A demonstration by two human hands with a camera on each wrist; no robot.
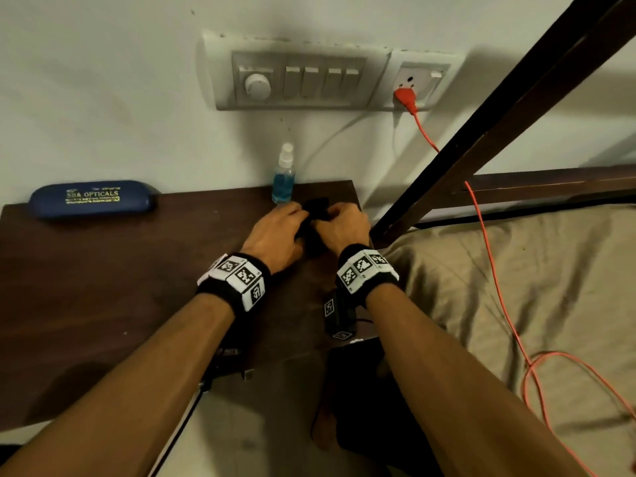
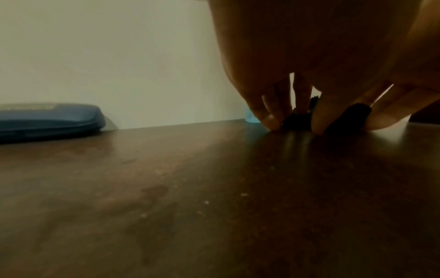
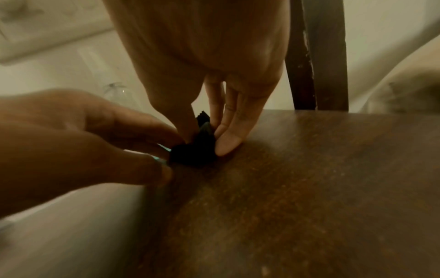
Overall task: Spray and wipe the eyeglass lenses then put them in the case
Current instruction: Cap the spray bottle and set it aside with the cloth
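Note:
Both hands meet over a small black cloth point(image 1: 317, 204) at the back right of the dark wooden table point(image 1: 103, 287). My left hand point(image 1: 298, 215) pinches the left end of the bunched cloth point(image 3: 192, 151), and my right hand point(image 1: 331, 215) pinches its right end, fingertips point(image 3: 227, 144) down on the wood. A thin teal edge point(image 3: 164, 148) shows between the left fingers; the eyeglasses are otherwise hidden. The blue-liquid spray bottle point(image 1: 284, 175) stands just behind the hands. The closed blue glasses case point(image 1: 91, 199) lies at the table's back left.
A wall switchboard point(image 1: 299, 79) carries a red plug and an orange cord point(image 1: 495, 263) that trails over the bed sheet point(image 1: 516, 287) on the right. A dark slanted bed post point(image 1: 481, 122) rises beside the table's right edge.

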